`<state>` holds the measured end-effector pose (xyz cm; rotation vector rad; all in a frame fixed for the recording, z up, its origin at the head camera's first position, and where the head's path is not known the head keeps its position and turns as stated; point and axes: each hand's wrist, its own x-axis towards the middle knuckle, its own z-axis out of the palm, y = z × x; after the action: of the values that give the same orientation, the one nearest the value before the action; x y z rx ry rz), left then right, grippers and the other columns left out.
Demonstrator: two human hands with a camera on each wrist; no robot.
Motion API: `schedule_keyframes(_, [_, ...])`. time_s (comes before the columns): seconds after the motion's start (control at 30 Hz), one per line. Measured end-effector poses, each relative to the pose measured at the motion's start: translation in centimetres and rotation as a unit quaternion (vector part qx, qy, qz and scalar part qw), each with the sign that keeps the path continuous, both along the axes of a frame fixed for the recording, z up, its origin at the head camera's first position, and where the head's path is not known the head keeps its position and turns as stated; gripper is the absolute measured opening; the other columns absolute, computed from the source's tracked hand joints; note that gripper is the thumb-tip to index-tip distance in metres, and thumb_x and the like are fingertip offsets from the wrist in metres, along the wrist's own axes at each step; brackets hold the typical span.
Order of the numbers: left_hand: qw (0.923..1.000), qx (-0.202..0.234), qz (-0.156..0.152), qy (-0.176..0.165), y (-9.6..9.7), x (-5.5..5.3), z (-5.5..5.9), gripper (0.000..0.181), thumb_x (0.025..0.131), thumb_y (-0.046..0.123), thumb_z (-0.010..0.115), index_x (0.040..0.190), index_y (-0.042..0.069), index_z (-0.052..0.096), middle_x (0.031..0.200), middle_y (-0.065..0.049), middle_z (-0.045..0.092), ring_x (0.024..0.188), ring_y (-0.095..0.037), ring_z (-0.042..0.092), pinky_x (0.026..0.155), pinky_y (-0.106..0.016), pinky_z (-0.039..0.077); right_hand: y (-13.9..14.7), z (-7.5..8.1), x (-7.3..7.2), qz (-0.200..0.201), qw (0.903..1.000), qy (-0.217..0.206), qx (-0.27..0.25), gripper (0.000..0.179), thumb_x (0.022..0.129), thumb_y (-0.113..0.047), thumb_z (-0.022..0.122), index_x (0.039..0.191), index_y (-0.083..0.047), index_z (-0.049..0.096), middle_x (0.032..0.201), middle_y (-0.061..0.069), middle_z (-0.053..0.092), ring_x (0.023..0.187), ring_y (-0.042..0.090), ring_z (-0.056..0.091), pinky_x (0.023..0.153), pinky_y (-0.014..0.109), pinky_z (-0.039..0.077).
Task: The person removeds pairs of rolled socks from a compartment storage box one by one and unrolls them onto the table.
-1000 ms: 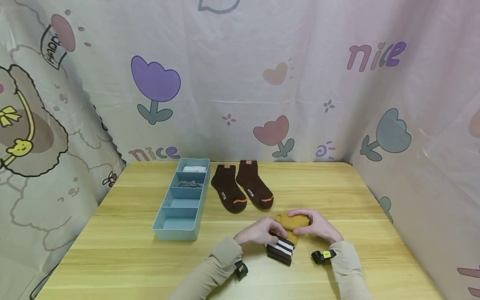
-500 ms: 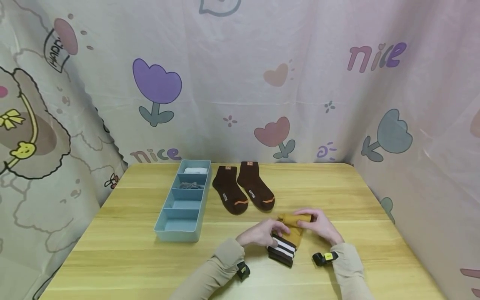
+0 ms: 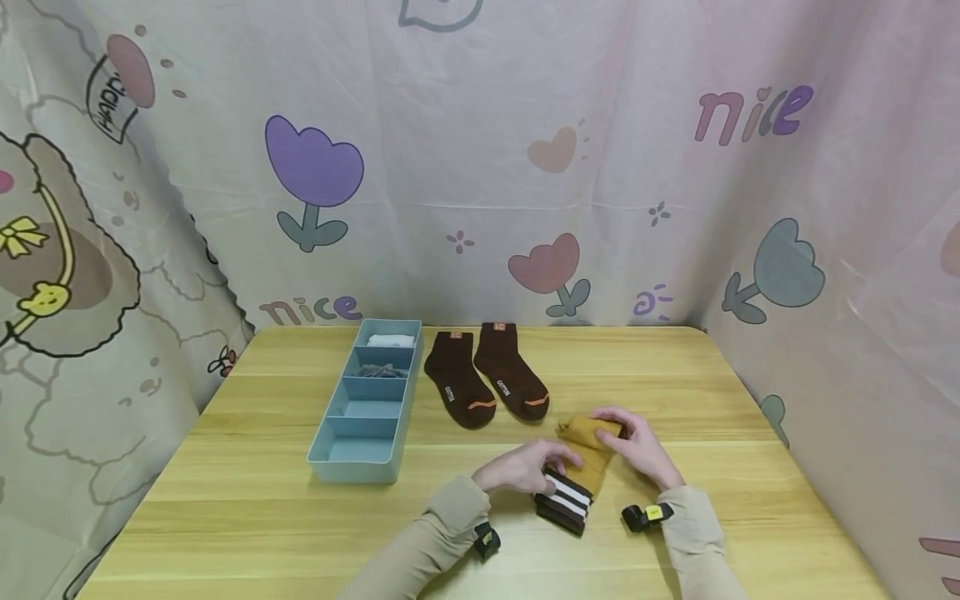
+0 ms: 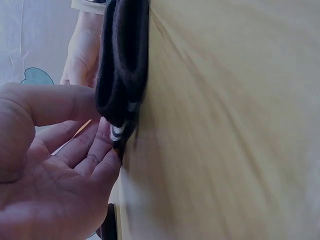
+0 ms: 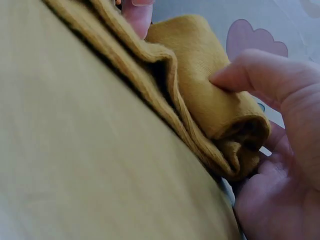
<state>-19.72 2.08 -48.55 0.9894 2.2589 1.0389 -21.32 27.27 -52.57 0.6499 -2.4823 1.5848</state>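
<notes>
Currently, well to the right of the blue box [image 3: 352, 472], my left hand [image 3: 525, 467] is pinching the striped cuff [image 3: 564, 505] of a yellow sock bundle [image 3: 591, 468] that is lying on the worktop [image 3: 225, 517]. My right hand [image 3: 637, 446] is gripping the rolled end of the bundle, my thumb pressing on the roll and my other fingers curling behind it. Two brown socks [image 3: 460, 383] are lying just to the right of the box. A white cloth [image 3: 391, 341] is filling part of the box's far compartment, a grey cloth [image 3: 381, 372] sitting in the next.
</notes>
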Motion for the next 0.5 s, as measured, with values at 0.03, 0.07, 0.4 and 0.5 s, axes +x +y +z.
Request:
schedule_keyframes(0.03, [1.0000, -0.002, -0.003, 0.003, 0.04, -0.01, -0.01, 0.056, 0.077, -0.016, 0.069, 0.127, 0.009, 0.066, 0.107, -0.006, 0.070, 0.092, -0.001, 0.058, 0.085, -0.013, 0.046, -0.06, 0.03, 0.01, -0.003, 1.0000, 0.005, 0.001, 0.023, 0.094, -0.001, 0.065, 0.117, 0.002, 0.067, 0.116, 0.025, 0.068, 0.105, -0.005, 0.058, 0.088, 0.015, 0.046])
schedule_keyframes(0.07, [1.0000, -0.003, -0.006, 0.007, 0.07, -0.02, 0.00, 0.056, 0.077, -0.015, 0.069, 0.127, 0.008, 0.066, 0.107, -0.006, 0.070, 0.092, -0.001, 0.058, 0.086, -0.013, 0.046, -0.09, 0.01, 0.01, -0.007, 1.0000, 0.007, -0.001, 0.023, 0.094, -0.001, 0.065, 0.117, 0.001, 0.067, 0.115, 0.024, 0.068, 0.104, -0.005, 0.058, 0.088, 0.015, 0.045])
schedule_keyframes(0.4, [0.9995, -0.007, -0.021, 0.024, 0.14, -0.15, -0.09, 0.056, 0.077, -0.015, 0.069, 0.128, 0.008, 0.066, 0.112, -0.006, 0.070, 0.094, -0.001, 0.059, 0.089, -0.013, 0.045, -0.18, 0.07, -0.04, 0.000, 0.9997, 0.023, 0.009, 0.017, 0.094, 0.000, 0.064, 0.110, -0.001, 0.071, 0.116, 0.024, 0.068, 0.109, -0.006, 0.057, 0.093, 0.012, 0.043])
schedule_keyframes(0.5, [0.9994, -0.006, -0.022, 0.025, 0.11, -0.15, -0.09, 0.056, 0.077, -0.016, 0.069, 0.127, 0.009, 0.066, 0.110, -0.006, 0.070, 0.094, -0.001, 0.059, 0.089, -0.013, 0.045, -0.02, 0.19, -0.10, -0.004, 0.9993, 0.012, 0.034, 0.022, 0.091, -0.005, 0.070, 0.113, -0.005, 0.071, 0.119, 0.020, 0.069, 0.112, -0.004, 0.057, 0.098, 0.014, 0.041])
